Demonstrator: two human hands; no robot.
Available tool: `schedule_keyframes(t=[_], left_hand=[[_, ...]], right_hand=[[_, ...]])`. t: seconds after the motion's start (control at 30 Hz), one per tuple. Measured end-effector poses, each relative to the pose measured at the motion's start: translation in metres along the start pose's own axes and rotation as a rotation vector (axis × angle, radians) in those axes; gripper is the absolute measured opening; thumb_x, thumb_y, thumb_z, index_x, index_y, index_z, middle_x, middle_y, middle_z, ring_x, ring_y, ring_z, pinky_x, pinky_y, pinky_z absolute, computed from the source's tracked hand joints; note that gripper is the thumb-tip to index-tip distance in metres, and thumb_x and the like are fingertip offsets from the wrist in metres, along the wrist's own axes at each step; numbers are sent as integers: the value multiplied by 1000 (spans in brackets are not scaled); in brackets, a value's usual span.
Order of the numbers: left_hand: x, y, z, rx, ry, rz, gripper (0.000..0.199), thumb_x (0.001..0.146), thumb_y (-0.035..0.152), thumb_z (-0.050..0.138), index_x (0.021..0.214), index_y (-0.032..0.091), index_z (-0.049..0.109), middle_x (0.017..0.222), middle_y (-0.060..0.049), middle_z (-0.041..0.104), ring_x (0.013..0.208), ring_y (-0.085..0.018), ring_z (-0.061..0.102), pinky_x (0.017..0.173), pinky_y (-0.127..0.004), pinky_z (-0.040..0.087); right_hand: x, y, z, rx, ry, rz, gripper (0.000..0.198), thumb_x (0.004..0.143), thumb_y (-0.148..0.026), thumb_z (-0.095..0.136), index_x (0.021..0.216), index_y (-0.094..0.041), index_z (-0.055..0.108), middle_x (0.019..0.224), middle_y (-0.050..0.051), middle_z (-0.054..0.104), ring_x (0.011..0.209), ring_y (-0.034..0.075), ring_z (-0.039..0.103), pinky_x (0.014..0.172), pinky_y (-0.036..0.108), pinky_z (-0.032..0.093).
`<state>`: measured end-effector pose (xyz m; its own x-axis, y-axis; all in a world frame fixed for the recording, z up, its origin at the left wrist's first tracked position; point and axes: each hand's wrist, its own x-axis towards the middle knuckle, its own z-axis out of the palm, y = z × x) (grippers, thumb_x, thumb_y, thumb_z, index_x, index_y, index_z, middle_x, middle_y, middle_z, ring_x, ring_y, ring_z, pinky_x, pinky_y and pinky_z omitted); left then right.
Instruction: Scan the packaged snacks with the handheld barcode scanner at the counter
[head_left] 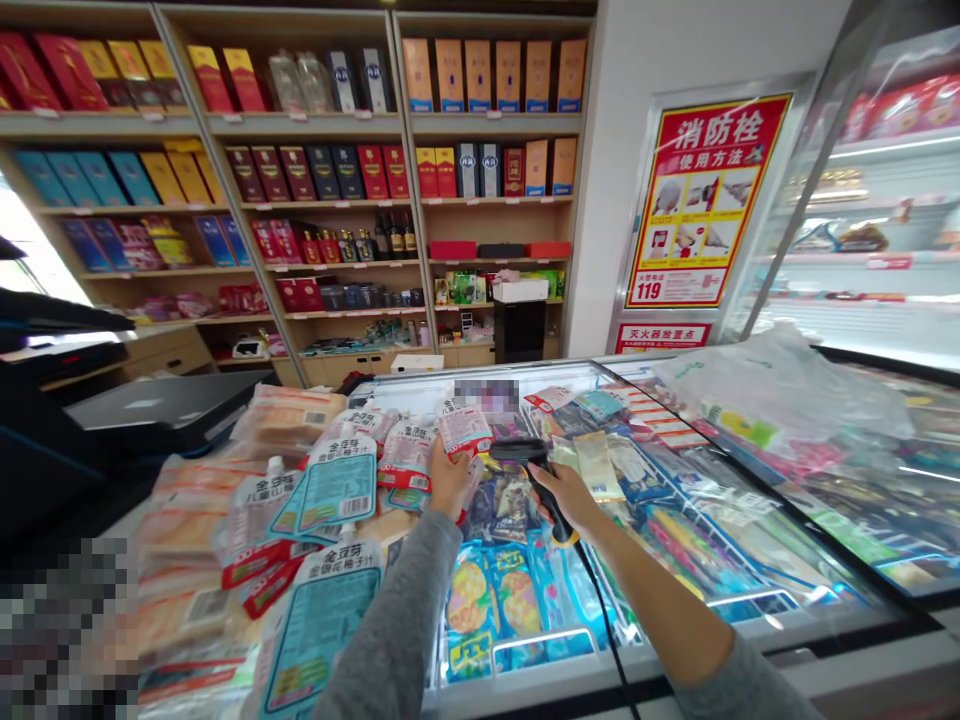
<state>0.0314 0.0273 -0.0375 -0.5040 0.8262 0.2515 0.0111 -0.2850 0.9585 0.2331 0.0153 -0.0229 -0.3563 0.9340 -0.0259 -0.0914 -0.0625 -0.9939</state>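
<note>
My right hand is wrapped round the handle of a black corded barcode scanner, whose head points left. Just left of it, my left hand grips a white-and-red drink pouch by its lower part, label up. The scanner head is close to the pouch, and both are above the freezer's glass top. Left of my left arm lies a heap of similar pouches: blue-labelled pouches and red-and-white ones. Beneath and beside them are clear packs of pale food.
A chest freezer with wire baskets holds colourful ice-cream packets. A clear plastic bag lies on its right side. A dark flat device sits at the left. Behind are shelves of boxed bottles and a red wall sign.
</note>
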Motion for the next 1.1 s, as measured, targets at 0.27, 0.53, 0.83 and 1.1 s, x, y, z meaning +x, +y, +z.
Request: schedule_keyframes(t=[0.27, 0.53, 0.83, 1.1], left_hand=[[0, -2, 1, -27, 9, 18, 37, 71, 19, 71, 108, 20, 65, 101, -7, 75, 96, -21, 72, 85, -34, 58], [0, -1, 0, -8, 14, 27, 38, 69, 18, 73, 106, 21, 66, 101, -6, 75, 95, -21, 72, 86, -33, 58], [9, 28, -6, -305, 21, -92, 32, 77, 17, 71, 108, 20, 62, 98, -4, 74, 92, -18, 73, 91, -37, 61], [47, 110, -105, -23, 130, -22, 24, 82, 9, 65, 105, 16, 63, 93, -5, 74, 84, -18, 73, 84, -35, 61]], right_hand=[[1, -1, -2, 38, -14, 12, 52, 67, -67, 75, 77, -21, 53, 50, -6, 55, 33, 10, 45, 31, 22, 30], [1, 0, -1, 41, -27, -20, 50, 68, -66, 76, 76, -21, 54, 48, -6, 55, 32, 10, 45, 30, 22, 31], [24, -22, 29, 121, 65, -101, 49, 70, -66, 74, 71, -23, 50, 49, -5, 55, 34, 11, 47, 32, 23, 34], [51, -61, 118, 90, -17, -139, 42, 77, -60, 69, 75, -21, 52, 48, -6, 55, 34, 10, 47, 33, 22, 36]])
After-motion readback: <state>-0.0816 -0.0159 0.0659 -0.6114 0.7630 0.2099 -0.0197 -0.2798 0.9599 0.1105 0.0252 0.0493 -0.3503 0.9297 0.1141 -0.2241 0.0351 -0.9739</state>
